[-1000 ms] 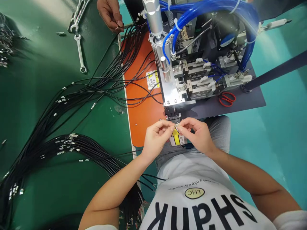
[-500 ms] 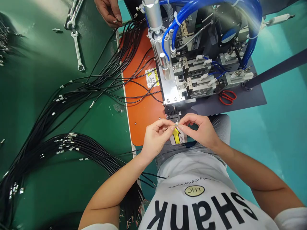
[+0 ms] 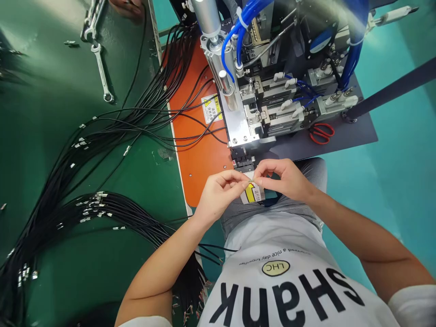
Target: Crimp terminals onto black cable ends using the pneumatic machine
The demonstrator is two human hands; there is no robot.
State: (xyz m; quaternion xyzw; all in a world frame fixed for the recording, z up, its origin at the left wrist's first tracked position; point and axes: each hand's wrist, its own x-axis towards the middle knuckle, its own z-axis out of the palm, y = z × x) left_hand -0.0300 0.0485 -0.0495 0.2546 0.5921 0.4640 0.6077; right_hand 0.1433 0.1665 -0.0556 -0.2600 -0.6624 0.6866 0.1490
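My left hand (image 3: 221,193) and my right hand (image 3: 284,178) meet fingertip to fingertip at the near end of the machine. Both are closed in a pinch on something tiny and thin between them, too small to name. Just below the fingertips is a plate with a yellow arrow label (image 3: 251,193). Beyond them, a black guide block (image 3: 244,162) sits at the foot of the silver press (image 3: 235,120). To the left, black cables (image 3: 136,218) with metal connectors lie bundled on the green table (image 3: 143,268); one runs behind my left forearm.
An orange base plate (image 3: 195,168) carries more black cables (image 3: 180,59) into the machine. Red-handled scissors (image 3: 321,133) lie on the dark plate (image 3: 361,134) at right. Wrenches (image 3: 102,75) lie at the table's back left. Another person's hand (image 3: 127,8) holds a cable there.
The other person's hand has moved left, drawing a cable along the table. My view has shifted slightly. Both my hands keep their pinch, with the fingertips almost unmoved.
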